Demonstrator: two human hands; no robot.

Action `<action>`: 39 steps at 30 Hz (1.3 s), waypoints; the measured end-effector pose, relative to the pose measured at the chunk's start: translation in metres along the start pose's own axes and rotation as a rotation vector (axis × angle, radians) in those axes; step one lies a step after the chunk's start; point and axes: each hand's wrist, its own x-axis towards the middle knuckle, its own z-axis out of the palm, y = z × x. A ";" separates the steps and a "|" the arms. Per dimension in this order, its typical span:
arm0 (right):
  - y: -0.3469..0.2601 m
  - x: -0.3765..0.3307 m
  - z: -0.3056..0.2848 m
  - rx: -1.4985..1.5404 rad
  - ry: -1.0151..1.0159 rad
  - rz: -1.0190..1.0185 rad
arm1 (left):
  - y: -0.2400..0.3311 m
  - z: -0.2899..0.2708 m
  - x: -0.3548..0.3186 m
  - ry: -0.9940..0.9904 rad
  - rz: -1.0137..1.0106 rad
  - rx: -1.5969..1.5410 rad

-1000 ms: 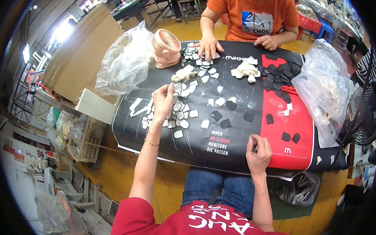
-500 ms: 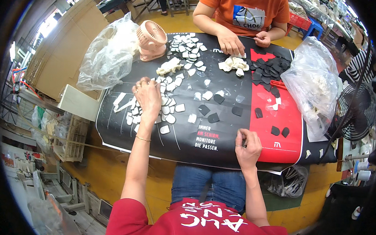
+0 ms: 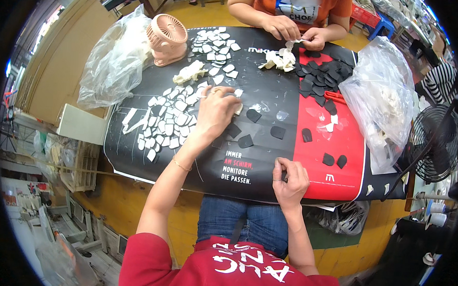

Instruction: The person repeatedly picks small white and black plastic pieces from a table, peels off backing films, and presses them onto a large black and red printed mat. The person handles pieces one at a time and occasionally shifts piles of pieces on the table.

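My left hand is out over the mat, palm down, at the right-hand fringe of the scattered white pieces; fingers loosely bent and slightly spread, a pale piece showing right at the fingertips. Whether I have anything pinched there I cannot tell, the hand itself covering the spot. My right hand is near the close edge, on the black side just left of the red panel, fingers curled in, thumb drawn up close to the index finger, a narrow grip; contents, if any, hidden. White pieces lie in a broad, partly overlapping spread left of my left hand, more of them beyond it toward the pink fan. Loose black pieces lie singly between my two hands; a dense black heap sits farther off on the right, a red tool beside it. Cream cloth beyond my left hand. Across from me, a co-worker's hands work close together over a second cream bundle.
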 end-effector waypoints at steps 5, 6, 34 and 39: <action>-0.001 0.004 -0.004 0.040 -0.027 -0.014 | 0.014 -0.017 -0.005 0.292 -0.165 -0.236; -0.002 0.005 -0.007 0.112 -0.073 0.058 | 0.022 -0.019 -0.011 0.322 -0.255 -0.385; -0.044 0.020 -0.032 0.249 -0.050 0.107 | 0.117 -0.023 -0.101 -0.014 -0.700 -1.585; -0.045 0.021 -0.031 0.281 -0.190 0.091 | 0.118 -0.022 -0.093 -0.012 -0.565 -1.322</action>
